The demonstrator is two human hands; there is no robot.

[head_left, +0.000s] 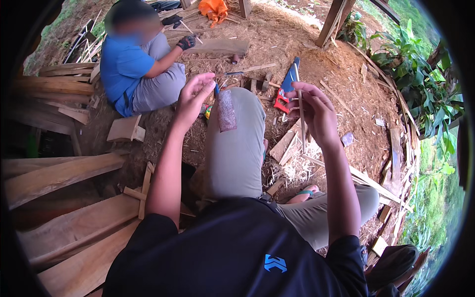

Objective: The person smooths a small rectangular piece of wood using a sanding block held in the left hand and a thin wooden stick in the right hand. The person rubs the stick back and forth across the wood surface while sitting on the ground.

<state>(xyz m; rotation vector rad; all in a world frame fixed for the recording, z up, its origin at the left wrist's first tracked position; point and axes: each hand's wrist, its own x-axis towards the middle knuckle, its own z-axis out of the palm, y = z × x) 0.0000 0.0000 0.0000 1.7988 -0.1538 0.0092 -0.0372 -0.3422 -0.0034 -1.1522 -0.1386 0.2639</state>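
Note:
My right hand (319, 111) is raised at the right, its fingers closed around a thin pale wooden stick (301, 126) held nearly upright. My left hand (194, 98) is raised beside my bent knee, with thumb and fingers apart. Close to its thumb tip shows a small blue item (216, 88), too little of it to name. A reddish-brown speckled strip (228, 114), like sandpaper, lies against my grey trouser knee, just right of that hand. Beyond my right hand, a handsaw (288, 81) with a blue blade cover and red handle lies on the ground.
A person (131, 62) in a blue shirt sits at the far left, a gloved hand on a thin stick. Curved wooden planks (74, 178) are stacked at my left. Wood shavings (292, 173) and offcuts cover the dirt. An orange bag (213, 11) lies far ahead; plants (410, 64) grow at right.

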